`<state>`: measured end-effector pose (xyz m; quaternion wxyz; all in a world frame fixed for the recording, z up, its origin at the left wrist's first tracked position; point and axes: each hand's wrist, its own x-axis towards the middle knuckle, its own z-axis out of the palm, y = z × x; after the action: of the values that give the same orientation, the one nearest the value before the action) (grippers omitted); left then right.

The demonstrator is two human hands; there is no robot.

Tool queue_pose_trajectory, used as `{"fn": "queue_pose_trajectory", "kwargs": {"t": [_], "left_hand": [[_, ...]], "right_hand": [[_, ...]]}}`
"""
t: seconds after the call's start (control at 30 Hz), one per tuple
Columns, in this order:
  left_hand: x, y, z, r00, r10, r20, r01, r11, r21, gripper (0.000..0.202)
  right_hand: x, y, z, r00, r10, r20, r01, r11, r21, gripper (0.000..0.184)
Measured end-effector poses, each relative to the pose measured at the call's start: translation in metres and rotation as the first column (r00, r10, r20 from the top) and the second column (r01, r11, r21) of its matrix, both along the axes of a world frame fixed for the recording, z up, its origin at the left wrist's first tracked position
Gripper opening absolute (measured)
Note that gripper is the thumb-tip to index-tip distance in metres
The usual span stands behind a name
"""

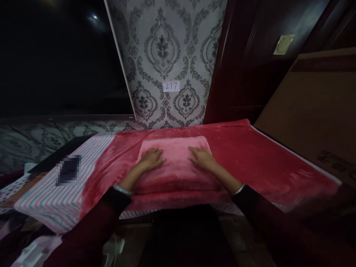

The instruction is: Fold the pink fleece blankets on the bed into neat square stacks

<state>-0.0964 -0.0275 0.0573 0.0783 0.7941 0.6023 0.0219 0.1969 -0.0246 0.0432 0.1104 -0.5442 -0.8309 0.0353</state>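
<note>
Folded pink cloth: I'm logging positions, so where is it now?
In the head view, the folded pink cloth lies at the centre on the red blanket, with the left hand and right hand resting on it.

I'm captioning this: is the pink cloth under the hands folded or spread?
Folded. The pink cloth lies as a compact, thick rectangle under the left hand and right hand, atop the wider red cover.

Dim in here. Back wall I'm facing: grey wallpaper with dark damask medallions (164,40), small white paper label reading 277 (171,86) on it. Left: big black flat screen (61,63), light reflecting off it. Right: glossy dark red-brown panel (239,55), yellowish square plate (283,45) mounted, large brown cardboard piece (314,107) near it.
</note>
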Motion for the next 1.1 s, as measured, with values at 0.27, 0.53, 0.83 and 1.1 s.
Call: {"fn": "queue_pose_trajectory", "kwargs": {"t": [0.27,0.53,0.83,1.1], "left_hand": [[0.050,0.063,-0.014,0.999,-0.043,-0.033,0.047,0.989,0.142,0.063],[0.048,0.069,-0.053,0.999,-0.027,-0.037,0.035,0.973,0.230,0.061],[0.050,0.069,-0.050,0.999,-0.027,-0.030,0.034,0.965,0.259,0.060],[0.031,0.065,-0.032,0.976,0.215,-0.028,-0.196,0.928,0.318,0.065]], "right_hand": [[-0.056,0.055,0.007,0.996,-0.081,0.041,0.078,0.993,0.089,0.054],[-0.044,0.074,-0.049,0.994,-0.100,-0.048,0.105,0.986,0.131,0.055],[-0.041,0.074,-0.038,0.994,-0.109,-0.018,0.110,0.984,0.141,0.057],[-0.001,0.074,-0.026,0.919,-0.389,-0.057,0.390,0.921,0.007,0.057]]}}
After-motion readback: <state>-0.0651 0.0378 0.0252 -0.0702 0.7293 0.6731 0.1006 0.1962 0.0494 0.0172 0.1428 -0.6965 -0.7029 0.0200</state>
